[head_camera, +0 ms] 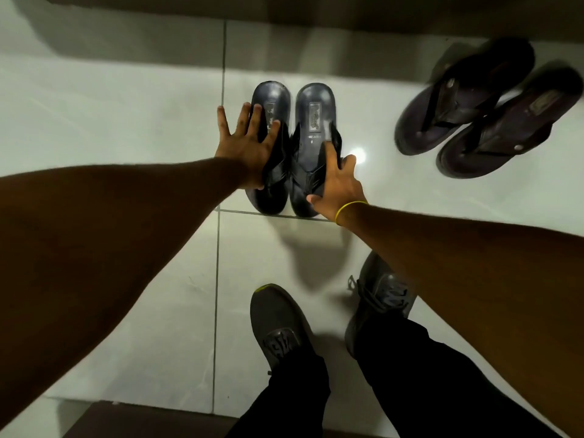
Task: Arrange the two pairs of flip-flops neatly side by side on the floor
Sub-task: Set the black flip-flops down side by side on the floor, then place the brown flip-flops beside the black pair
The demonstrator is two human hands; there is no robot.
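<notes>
Two dark blue-grey flip-flops stand side by side on the white tiled floor, heels pointing away from me: the left one (274,96) and the right one (313,121). My left hand (245,147) lies flat with spread fingers against the left flip-flop's outer side and top. My right hand (336,184) presses on the right flip-flop's strap and outer edge, fingers partly curled over it. A second pair of dark brown flip-flops (483,112) lies at the far right, angled diagonally, its two sandals touching.
My own two grey sneakers (278,324) and black trouser legs fill the lower middle. A dark wall base runs along the top edge. A brown surface edge (142,418) sits at the bottom left. Bare white tiles (110,121) stretch to the left.
</notes>
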